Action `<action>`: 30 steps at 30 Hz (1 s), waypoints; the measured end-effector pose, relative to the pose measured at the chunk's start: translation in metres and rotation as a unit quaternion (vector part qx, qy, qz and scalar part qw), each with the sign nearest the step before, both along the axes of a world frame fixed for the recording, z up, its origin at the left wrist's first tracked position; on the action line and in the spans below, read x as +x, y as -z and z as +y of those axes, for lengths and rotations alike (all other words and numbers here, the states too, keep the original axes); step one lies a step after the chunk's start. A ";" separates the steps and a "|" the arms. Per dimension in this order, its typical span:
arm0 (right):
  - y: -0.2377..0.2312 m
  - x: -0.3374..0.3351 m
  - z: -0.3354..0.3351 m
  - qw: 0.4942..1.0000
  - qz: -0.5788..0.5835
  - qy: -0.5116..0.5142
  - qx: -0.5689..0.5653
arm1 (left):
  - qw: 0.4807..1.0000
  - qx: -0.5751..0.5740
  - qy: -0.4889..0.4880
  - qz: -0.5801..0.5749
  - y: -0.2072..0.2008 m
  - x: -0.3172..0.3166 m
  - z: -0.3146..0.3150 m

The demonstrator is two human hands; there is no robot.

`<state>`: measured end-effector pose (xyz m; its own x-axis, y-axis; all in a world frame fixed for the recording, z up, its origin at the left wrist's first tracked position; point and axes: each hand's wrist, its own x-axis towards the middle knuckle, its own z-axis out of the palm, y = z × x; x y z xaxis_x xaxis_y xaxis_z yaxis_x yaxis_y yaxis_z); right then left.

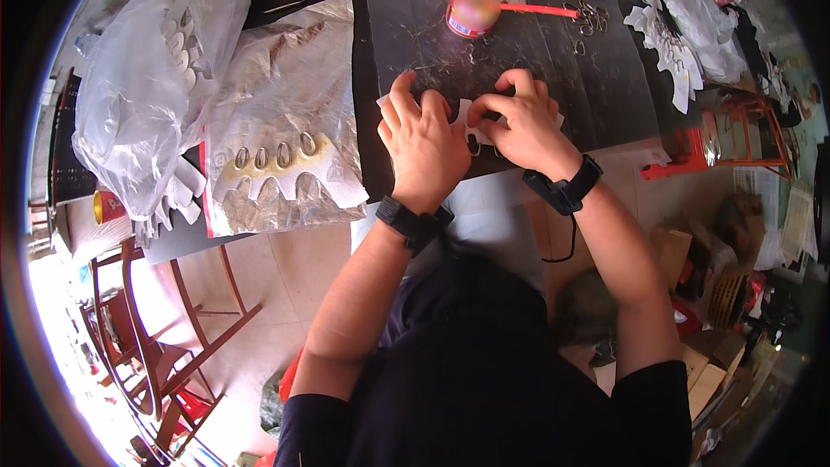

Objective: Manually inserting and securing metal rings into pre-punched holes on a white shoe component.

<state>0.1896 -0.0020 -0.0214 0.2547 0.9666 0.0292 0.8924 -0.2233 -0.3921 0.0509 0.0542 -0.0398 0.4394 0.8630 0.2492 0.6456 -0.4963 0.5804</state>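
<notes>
A white paper card (463, 111) lies on the table's front part, mostly hidden under my two hands. My left hand (424, 143) rests over its left part, fingers bent and holding it. On the other side my right hand (529, 125) has thumb and index finger curled together at the card's middle; the fingertips are partly hidden. A small metal oval ring (473, 146) shows at the card's near edge between the hands. To the left, a similar scalloped card (320, 175) bears several metal oval rings on a yellowish band, lying on a clear plastic sheet (298, 60).
Beyond my hands stands a small round tin (472, 21) with a red stick (540, 10) across it. Loose metal rings (591, 17) lie at its right. A plastic bag (156, 78) fills the left; finished-looking cards (666, 56) lie far right. A red stool (683, 154) stands nearby.
</notes>
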 end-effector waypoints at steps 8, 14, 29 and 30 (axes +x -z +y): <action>-0.003 0.001 0.000 1.000 0.014 0.004 -0.018 | 1.000 -0.004 -0.001 -0.007 -0.002 -0.001 -0.001; -0.009 0.000 0.003 0.998 0.036 0.016 -0.040 | 1.000 -0.004 0.002 -0.008 -0.003 -0.001 -0.001; 0.006 0.009 0.004 0.995 0.095 0.006 0.023 | 1.000 -0.007 0.011 -0.018 -0.004 -0.001 -0.002; 0.006 0.011 0.008 0.996 0.092 0.012 0.017 | 1.000 -0.010 0.012 -0.019 -0.004 -0.001 -0.002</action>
<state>0.2005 0.0057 -0.0276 0.2826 0.9591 0.0130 0.7994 -0.2280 -0.5558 0.0502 0.0525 -0.0362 0.4497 0.8579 0.2484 0.6109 -0.4984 0.6152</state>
